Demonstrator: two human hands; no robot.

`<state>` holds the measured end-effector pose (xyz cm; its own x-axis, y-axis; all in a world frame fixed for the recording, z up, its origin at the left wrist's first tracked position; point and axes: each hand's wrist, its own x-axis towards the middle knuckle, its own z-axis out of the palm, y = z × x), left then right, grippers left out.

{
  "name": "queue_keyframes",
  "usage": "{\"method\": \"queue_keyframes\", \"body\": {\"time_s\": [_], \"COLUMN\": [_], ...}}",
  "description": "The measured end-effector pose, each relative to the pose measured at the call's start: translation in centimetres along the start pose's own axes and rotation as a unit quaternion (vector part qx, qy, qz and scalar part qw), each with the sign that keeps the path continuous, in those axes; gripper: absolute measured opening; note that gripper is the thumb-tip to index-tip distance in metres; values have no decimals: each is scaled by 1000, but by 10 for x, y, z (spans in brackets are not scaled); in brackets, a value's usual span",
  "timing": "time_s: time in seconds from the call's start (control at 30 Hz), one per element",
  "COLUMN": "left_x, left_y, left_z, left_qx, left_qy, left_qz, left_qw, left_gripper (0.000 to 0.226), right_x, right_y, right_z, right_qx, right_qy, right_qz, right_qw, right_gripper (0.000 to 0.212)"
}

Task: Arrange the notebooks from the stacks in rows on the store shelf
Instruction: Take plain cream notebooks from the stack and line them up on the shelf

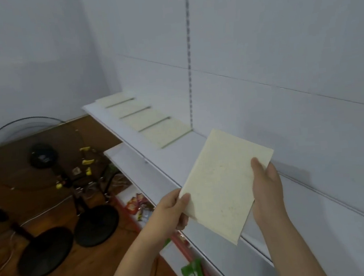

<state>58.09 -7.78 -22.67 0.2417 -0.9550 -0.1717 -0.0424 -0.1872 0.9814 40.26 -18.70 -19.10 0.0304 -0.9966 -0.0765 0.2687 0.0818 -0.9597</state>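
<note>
Both my hands hold one cream notebook (223,185) above the white shelf (178,158): left hand (172,212) pinches its near corner, right hand (267,187) grips its right edge. Farther along, four notebooks (146,119) lie flat in a row.

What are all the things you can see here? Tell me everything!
cream flat notebooks on shelf: four, cream, in a row along the top shelf
cream held notebook: one, cream, above the shelf, in both hands
white metal store shelf: one, white, along the wall
black round fan bases: two, black, on the wooden floor
green packet: one, green, lower shelf
left hand: holds notebook's left edge
right hand: holds notebook's right edge
</note>
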Motion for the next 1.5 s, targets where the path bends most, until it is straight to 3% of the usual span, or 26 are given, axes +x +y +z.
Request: {"method": "queue_keyframes", "body": {"time_s": [0.23,0.5,0.77,1.0,1.23,1.33,1.5], "left_x": [43,151,252,332,450,507,571], "left_y": [-11,-11,18,2,-4,11,34], "left_z": [-98,-203,-310,-406,-537,-602,-662], "left_qx": [-15,-37,-64,-97,-130,-76,131], "left_qy": [107,199,244,312,298,272,245], "left_qz": [-9,-30,-42,-88,-70,-60,10], "left_qw": [994,979,967,941,943,957,960], "left_gripper": [24,24,33,20,22,24,24], "right_x": [58,170,268,321,384,419,470], "right_y": [37,76,98,135,181,197,200], "right_z": [103,219,347,447,567,629,689], "right_qx": [-80,-118,-128,-142,-125,-126,-148], "right_qy": [-102,-192,-214,-236,-208,-169,-113], "right_qz": [19,46,59,80,79,94,91], "right_qw": [991,973,967,958,967,973,978], "right_gripper": [14,13,18,17,17,17,19]}}
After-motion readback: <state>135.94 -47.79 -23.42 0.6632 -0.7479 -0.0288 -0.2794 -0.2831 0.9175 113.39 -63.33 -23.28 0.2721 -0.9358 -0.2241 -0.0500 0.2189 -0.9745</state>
